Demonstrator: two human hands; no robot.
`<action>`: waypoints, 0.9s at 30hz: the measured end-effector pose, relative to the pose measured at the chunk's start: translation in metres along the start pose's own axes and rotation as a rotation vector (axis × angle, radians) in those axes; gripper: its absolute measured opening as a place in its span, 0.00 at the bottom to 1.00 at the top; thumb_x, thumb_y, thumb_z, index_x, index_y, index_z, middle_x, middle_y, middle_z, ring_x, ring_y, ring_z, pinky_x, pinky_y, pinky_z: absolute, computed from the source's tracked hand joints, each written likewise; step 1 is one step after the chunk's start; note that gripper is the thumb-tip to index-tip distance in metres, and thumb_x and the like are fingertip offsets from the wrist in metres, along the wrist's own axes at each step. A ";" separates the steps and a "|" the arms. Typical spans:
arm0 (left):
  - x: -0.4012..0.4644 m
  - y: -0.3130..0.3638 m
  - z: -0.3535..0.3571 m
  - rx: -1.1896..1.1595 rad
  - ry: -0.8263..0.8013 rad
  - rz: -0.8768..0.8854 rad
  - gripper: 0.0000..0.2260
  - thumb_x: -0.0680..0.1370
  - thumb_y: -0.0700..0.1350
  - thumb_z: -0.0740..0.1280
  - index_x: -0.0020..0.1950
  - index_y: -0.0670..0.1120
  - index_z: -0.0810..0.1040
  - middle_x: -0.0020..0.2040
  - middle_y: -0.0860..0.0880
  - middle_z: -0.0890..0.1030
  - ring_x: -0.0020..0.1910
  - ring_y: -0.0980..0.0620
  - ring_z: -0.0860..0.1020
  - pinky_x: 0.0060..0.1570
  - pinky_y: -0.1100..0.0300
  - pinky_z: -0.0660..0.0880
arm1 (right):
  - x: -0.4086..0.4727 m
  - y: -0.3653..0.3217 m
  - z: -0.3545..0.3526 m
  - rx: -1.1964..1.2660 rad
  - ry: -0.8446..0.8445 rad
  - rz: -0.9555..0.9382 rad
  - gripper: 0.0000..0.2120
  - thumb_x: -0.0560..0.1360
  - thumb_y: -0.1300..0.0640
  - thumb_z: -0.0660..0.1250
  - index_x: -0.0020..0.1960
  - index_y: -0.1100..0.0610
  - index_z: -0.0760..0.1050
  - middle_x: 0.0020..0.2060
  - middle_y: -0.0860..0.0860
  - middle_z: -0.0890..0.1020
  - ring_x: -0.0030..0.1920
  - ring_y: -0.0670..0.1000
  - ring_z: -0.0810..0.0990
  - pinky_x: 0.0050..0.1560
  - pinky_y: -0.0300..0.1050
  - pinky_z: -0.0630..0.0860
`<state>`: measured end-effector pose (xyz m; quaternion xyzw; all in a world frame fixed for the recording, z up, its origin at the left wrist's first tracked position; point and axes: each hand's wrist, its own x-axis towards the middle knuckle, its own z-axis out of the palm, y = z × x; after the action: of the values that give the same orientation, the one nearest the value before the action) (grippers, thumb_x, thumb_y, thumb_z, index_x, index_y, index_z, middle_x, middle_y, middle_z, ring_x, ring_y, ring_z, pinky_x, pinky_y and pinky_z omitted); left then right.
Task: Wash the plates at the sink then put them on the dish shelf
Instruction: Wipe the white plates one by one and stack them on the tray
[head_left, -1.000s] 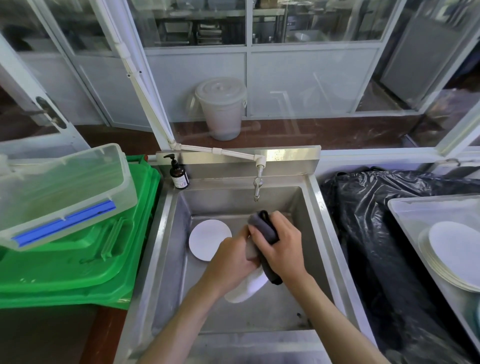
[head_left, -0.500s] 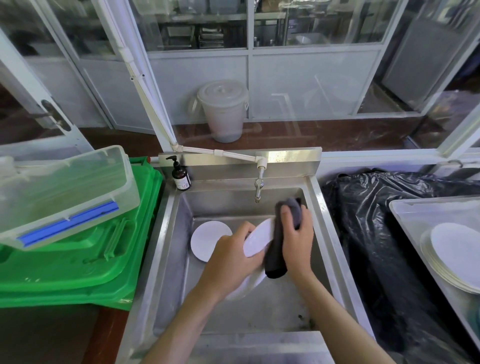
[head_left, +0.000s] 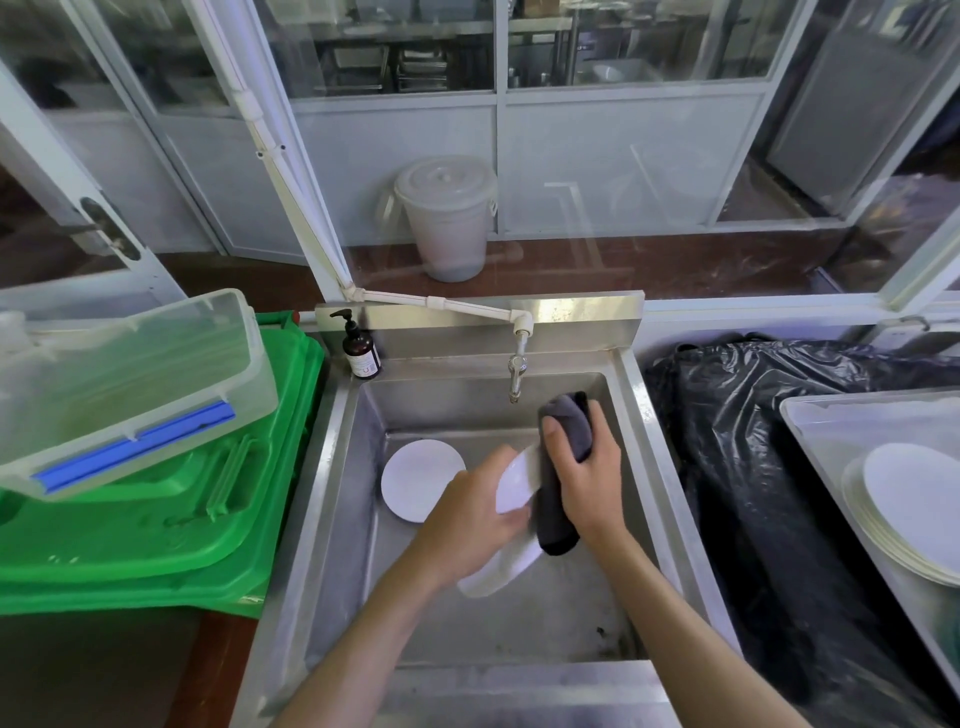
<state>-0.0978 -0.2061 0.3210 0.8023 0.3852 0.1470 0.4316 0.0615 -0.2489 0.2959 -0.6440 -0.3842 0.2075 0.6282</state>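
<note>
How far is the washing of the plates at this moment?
Done, as it seems: a stack of plates lies in the tray on the right, though clean or dirty I cannot tell. In hand: the left hand holds a white plate over the sink while the right hand wipes it with a dark cloth. Left: one plate on the sink floor.

The soap bottle (head_left: 361, 349) label is too small to read.
</note>
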 end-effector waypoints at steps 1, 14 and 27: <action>-0.001 -0.001 -0.001 -0.012 0.015 0.008 0.13 0.73 0.57 0.68 0.49 0.51 0.70 0.40 0.46 0.77 0.41 0.42 0.73 0.41 0.44 0.73 | 0.003 0.006 -0.001 0.060 0.042 0.117 0.01 0.82 0.55 0.69 0.52 0.52 0.78 0.43 0.49 0.82 0.46 0.49 0.82 0.49 0.44 0.76; 0.000 -0.003 -0.005 -0.101 0.074 0.005 0.13 0.76 0.49 0.74 0.46 0.52 0.69 0.37 0.55 0.75 0.34 0.55 0.69 0.35 0.62 0.66 | 0.006 0.009 0.002 0.096 0.026 0.145 0.01 0.82 0.54 0.68 0.53 0.49 0.77 0.44 0.44 0.83 0.48 0.47 0.83 0.49 0.38 0.75; -0.007 -0.008 -0.005 -0.122 0.101 0.048 0.13 0.77 0.44 0.74 0.45 0.53 0.70 0.36 0.59 0.74 0.35 0.56 0.69 0.35 0.66 0.65 | 0.004 0.006 -0.002 0.095 0.027 -0.016 0.08 0.78 0.48 0.67 0.54 0.51 0.76 0.45 0.41 0.82 0.48 0.43 0.81 0.51 0.35 0.74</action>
<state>-0.1092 -0.2055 0.3185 0.7751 0.3773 0.2210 0.4560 0.0670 -0.2470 0.2916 -0.6130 -0.3707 0.2116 0.6648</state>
